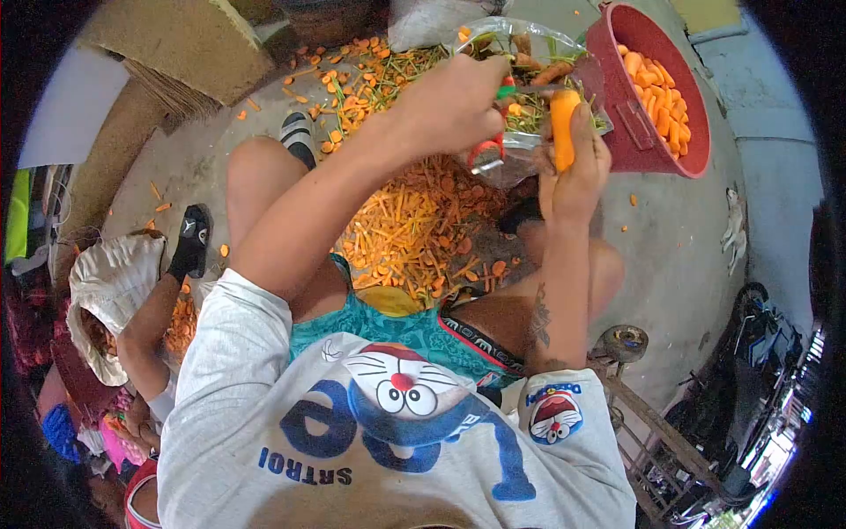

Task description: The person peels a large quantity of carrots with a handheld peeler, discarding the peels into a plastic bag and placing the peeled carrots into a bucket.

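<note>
My left hand (463, 101) is closed around a knife (533, 89), its handle green where it shows. The blade points right and meets the top end of a carrot (565, 128). That carrot is smooth, bright orange and held nearly upright in my right hand (577, 172), with the fingers wrapped round its lower part. Behind both hands lies a clear plastic bag (507, 35) with unpeeled carrots (553, 72) and green stems. Below my left hand is a red and grey object (486, 157) that I cannot make out.
A red tub (608, 97) of peeled carrots (656, 93) stands at the upper right. Peelings and cut pieces (405, 220) are heaped between my legs. Another person's leg (150, 326) and a white sack (115, 278) are at left. A wheeled metal frame (652, 423) is at lower right.
</note>
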{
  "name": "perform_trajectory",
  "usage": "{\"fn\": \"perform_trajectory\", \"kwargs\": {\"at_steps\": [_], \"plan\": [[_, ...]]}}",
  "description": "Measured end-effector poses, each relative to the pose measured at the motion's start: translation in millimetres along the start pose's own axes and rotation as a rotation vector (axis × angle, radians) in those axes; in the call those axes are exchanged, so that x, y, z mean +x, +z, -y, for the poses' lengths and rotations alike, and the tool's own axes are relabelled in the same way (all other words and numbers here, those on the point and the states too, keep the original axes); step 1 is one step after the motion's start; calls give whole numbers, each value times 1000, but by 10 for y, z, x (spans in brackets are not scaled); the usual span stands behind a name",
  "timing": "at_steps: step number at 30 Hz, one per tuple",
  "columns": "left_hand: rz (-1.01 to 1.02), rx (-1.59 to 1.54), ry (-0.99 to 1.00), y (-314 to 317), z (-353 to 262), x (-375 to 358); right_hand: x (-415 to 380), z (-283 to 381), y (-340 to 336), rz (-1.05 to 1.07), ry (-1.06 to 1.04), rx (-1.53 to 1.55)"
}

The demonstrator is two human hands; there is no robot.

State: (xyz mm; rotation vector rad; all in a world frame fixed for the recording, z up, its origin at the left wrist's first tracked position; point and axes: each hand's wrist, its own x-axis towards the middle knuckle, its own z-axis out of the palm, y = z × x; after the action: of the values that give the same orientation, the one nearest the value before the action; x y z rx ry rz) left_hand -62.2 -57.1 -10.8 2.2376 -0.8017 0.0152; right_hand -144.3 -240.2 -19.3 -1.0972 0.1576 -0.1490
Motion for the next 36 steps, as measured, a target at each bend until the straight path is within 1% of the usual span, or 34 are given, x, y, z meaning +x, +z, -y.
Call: {"fn": "perform_trajectory", "kwargs": {"at_steps": [1,2,3,5,6,8,9,11,12,13,14,16,17,18,19,21,22,24,25,26,27,29,30,32,33,35,36], "plan": [[1,-88,42,-19,-72,-10,-19,-16,26,-114,-176,-286],[-8,-74,77,29,-68,-3,-20,-36,45,-193,-251,-392],[-6,-78,78,28,-79,-10,-15,-55,19,-195,-250,-396],[43,-38,130,23,-114,-29,3,-118,-93,-102,-310,-365],[42,-44,128,45,-89,-19,23,-146,-138,-101,-308,-371],[76,9,84,112,27,16,37,-201,-208,-8,-395,-433],[69,8,85,149,144,32,22,-203,-232,-2,-399,-437],[254,157,-126,167,392,81,50,-132,-252,135,-367,-229],[224,153,-151,47,359,56,76,-88,-223,89,-372,-163],[226,152,-144,-33,397,71,138,72,-151,-105,-273,-60],[182,129,-127,-130,469,107,259,246,-127,-299,-177,52],[86,87,-103,-372,554,113,832,589,-1092,107,-152,169],[85,82,-99,-458,606,96,962,824,-1212,-33,-196,254],[62,130,-148,-523,676,86,1062,1018,-1227,-169,-236,334],[35,178,-202,-590,726,83,1153,1076,-1245,-160,-233,325],[26,183,-207,-700,786,75,1337,1063,-1174,-302,-184,80],[11,171,-192,-738,801,69,1440,944,-1093,-235,-137,-74],[-4,159,-189,-791,851,65,1690,535,-904,-84,16,-260],[-7,162,-187,-801,876,69,1802,308,-824,-49,9,-594],[-11,165,-184,-814,900,78,1921,70,-763,-11,-2,-927],[-14,167,-191,-834,927,84,2047,-179,-716,16,-120,-1273],[-4,153,-232,-883,985,87,2276,-525,-772,152,-307,-1638],[-10,155,-244,-912,1011,80,2391,-681,-840,166,-309,-1636],[-17,165,-238,-968,1068,64,2633,-879,-984,225,-391,-2053],[-22,167,-253,-982,1092,56,2680,-907,-974,243,-396,-2050],[-42,162,-251,-1001,1134,45,2672,-979,-1008,286,-358,-2202],[-40,163,-260,-1011,1157,43,2660,-1034,-1022,245,-413,-2199]]}}
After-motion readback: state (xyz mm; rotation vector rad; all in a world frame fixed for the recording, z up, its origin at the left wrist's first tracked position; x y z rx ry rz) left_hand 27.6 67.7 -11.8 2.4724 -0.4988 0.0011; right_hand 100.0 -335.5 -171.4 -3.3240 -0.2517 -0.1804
